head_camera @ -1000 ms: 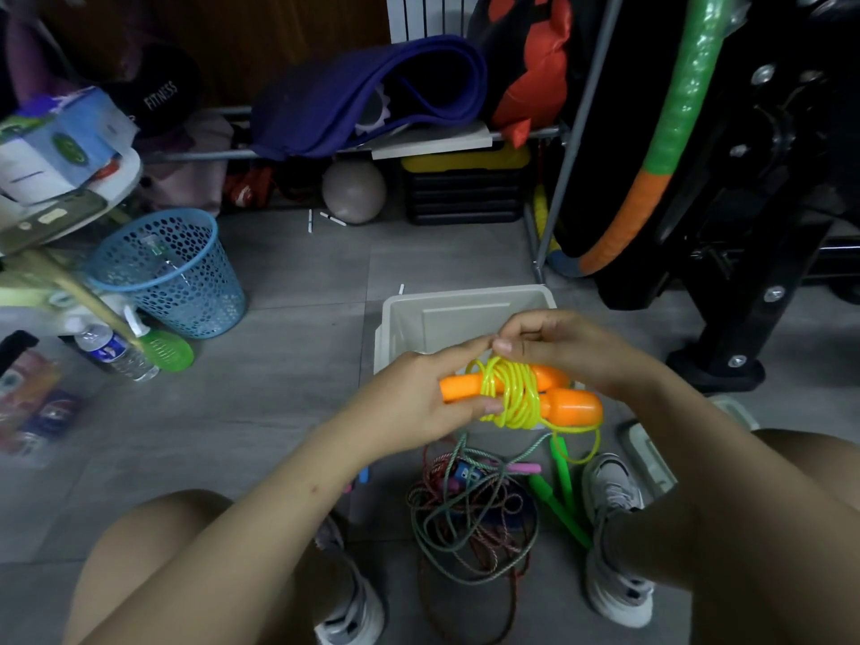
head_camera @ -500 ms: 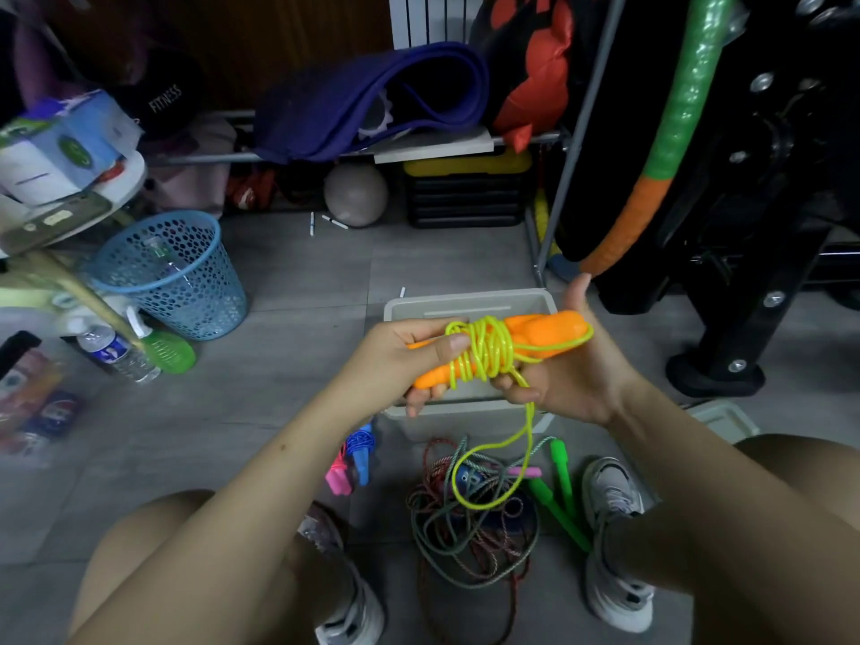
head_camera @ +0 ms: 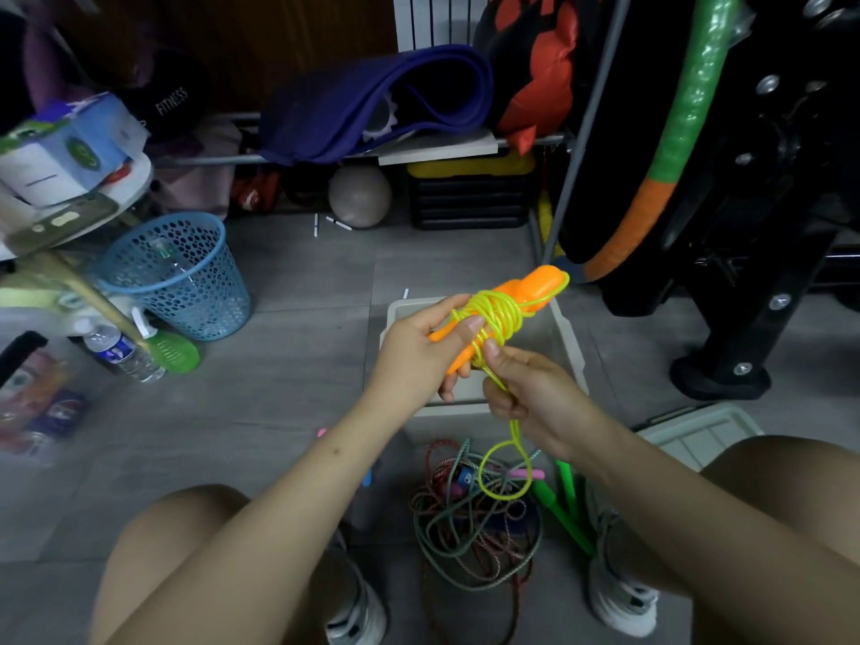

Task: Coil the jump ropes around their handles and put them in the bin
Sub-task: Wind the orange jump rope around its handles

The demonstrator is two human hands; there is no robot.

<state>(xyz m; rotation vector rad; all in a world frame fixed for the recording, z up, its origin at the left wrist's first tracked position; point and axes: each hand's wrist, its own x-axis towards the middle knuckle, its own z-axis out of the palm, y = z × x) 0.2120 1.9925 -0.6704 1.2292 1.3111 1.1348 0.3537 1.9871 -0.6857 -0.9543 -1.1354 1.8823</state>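
Observation:
My left hand [head_camera: 421,353] grips the two orange handles [head_camera: 535,288] of a jump rope, tilted up to the right above the grey bin [head_camera: 565,339]. Yellow-green cord [head_camera: 495,314] is wound round the handles in several turns. My right hand [head_camera: 528,393] sits just below the handles and pinches the loose cord, whose last loop [head_camera: 505,472] hangs down. On the floor between my feet lies a tangled pile of other ropes [head_camera: 470,533], with green handles [head_camera: 565,509] and a pink handle [head_camera: 528,473] at its right.
A blue mesh basket [head_camera: 179,277] stands at the left, with a water bottle [head_camera: 123,351] and a green spray bottle [head_camera: 167,349] beside it. A bin lid [head_camera: 702,432] lies by my right knee. A shelf with a purple mat [head_camera: 372,102] and a black equipment stand [head_camera: 726,370] lie beyond.
My right hand has come from behind the handles to below them, pulling the cord down. The handles have tilted further up to the right, and the hanging loop is shorter.

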